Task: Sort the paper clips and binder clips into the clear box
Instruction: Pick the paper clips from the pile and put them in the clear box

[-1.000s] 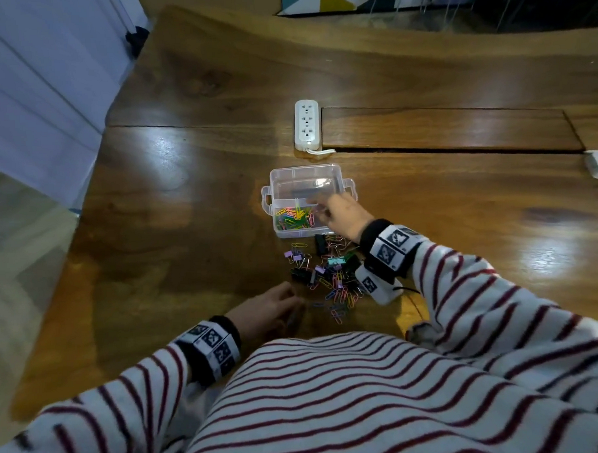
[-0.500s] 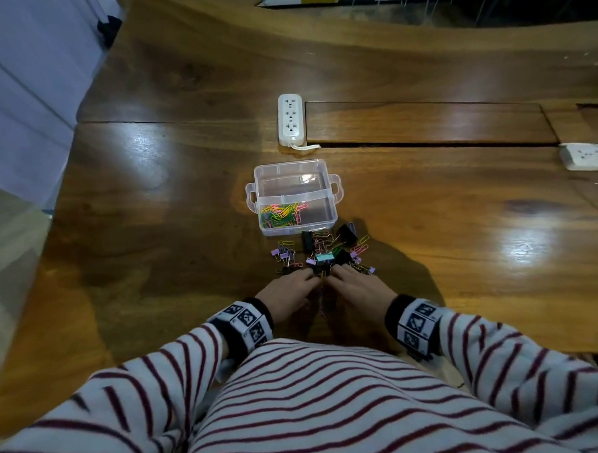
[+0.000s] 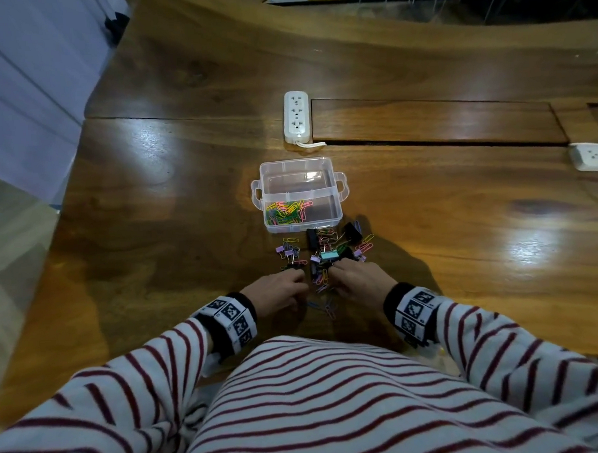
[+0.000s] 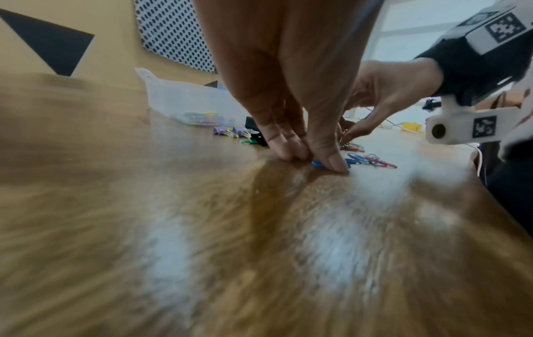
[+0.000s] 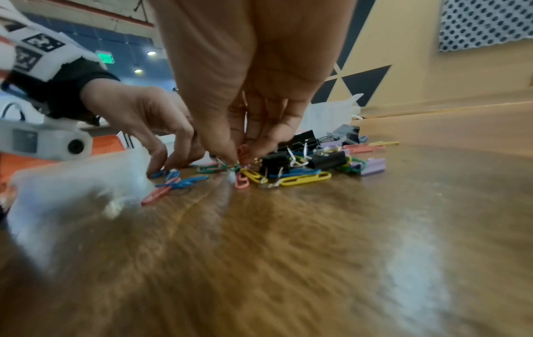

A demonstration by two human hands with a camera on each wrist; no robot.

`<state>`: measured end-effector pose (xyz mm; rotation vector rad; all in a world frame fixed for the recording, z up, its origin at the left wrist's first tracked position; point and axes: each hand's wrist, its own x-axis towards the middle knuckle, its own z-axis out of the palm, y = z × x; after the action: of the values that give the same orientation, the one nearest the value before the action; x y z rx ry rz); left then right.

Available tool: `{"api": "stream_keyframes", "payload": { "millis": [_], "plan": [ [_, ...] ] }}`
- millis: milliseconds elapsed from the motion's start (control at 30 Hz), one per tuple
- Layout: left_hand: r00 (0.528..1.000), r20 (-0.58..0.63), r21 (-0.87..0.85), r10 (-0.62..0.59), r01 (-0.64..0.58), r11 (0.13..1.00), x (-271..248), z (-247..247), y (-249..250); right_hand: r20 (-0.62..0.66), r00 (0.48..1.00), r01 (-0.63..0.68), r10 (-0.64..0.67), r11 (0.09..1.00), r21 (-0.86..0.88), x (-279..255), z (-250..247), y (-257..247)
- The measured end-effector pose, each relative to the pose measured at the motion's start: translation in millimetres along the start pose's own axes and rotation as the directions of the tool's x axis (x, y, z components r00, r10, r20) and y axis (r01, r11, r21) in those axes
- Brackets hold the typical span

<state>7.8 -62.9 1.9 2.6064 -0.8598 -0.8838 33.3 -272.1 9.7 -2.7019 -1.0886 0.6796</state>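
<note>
Head view: above, facing down onto left hand (image 3: 276, 290) and right hand (image 3: 360, 280). Wrist views: low, close behind each grip; both share the clip pile (image 5: 303, 164).

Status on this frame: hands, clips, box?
Left hand pinching blue paper clip. Right hand pinching paper clip in pile. Clear box holds paper clips only. Nothing blocking.

No text, brand or number is readable. The left wristband (image 3: 231, 320) and right wristband (image 3: 414, 310) carry black-and-white square code markers: patterns only, no letters. There's one more on the wrist camera mount (image 4: 461, 130). The green lit sign (image 5: 105, 57) far behind is too blurred to read.
</note>
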Motion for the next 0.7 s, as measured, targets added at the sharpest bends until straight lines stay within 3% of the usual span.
{"api": "stream_keyframes", "payload": {
  "millis": [100, 233, 300, 433, 700],
  "plan": [
    [1.0, 0.012, 0.046, 0.0, 0.0, 0.999, 0, -5, 2, -0.029, 0.991, -0.111, 0.128, 0.94, 0.322, 4, -2, 6],
    [0.999, 0.053, 0.113, -0.003, -0.003, 0.994, 2, -8, 8, 0.029, 0.966, -0.183, 0.257, 0.597, 0.781, 6, -10, 21],
    [0.999, 0.054, 0.096, -0.003, -0.002, 0.995, 3, -6, 11, 0.084, 0.96, -0.192, 0.267, 0.412, 0.891, 4, -17, 23],
    [0.996, 0.079, 0.096, 0.03, -0.038, 0.995, 4, -3, 15, 0.188, 0.948, -0.24, 0.255, 0.191, 0.952, 2, -23, 27],
    [0.997, 0.073, 0.064, 0.011, -0.015, 0.998, 7, -3, 15, 0.162, 0.927, -0.221, 0.338, 0.145, 0.964, 14, -31, 34]
  ]
}}
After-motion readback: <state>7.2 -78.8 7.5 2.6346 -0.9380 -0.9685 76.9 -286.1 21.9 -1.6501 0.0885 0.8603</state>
